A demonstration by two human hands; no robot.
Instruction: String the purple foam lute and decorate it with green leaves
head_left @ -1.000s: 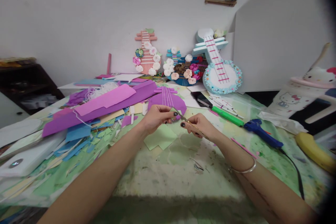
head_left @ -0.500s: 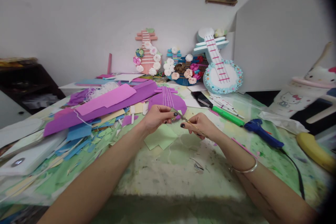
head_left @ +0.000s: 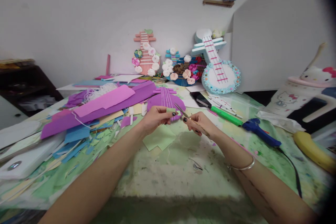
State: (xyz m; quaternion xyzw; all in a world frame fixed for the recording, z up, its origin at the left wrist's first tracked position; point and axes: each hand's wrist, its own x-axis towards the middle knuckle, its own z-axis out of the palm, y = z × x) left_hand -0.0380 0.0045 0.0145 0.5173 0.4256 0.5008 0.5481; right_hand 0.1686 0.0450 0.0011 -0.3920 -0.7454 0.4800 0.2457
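Observation:
My left hand (head_left: 154, 118) pinches a small pale green foam piece (head_left: 171, 110) between thumb and fingers, just in front of a purple foam guitar (head_left: 166, 100) with white strings. My right hand (head_left: 201, 123) grips small scissors (head_left: 183, 114), whose blades point up-left toward the green piece. Both hands hover above light green foam sheets (head_left: 160, 137) lying on the table (head_left: 183, 171).
A heap of purple, pink and blue foam scraps (head_left: 99, 108) lies at left. Finished foam guitars with paper flowers (head_left: 183, 66) lean on the back wall. A green marker (head_left: 227, 115), a blue glue gun (head_left: 258, 133), a banana (head_left: 312, 150) and a cat-themed holder (head_left: 301, 91) sit at right.
The scissors have swung up and their blades have closed in on the green piece in my left hand. The view has shifted slightly.

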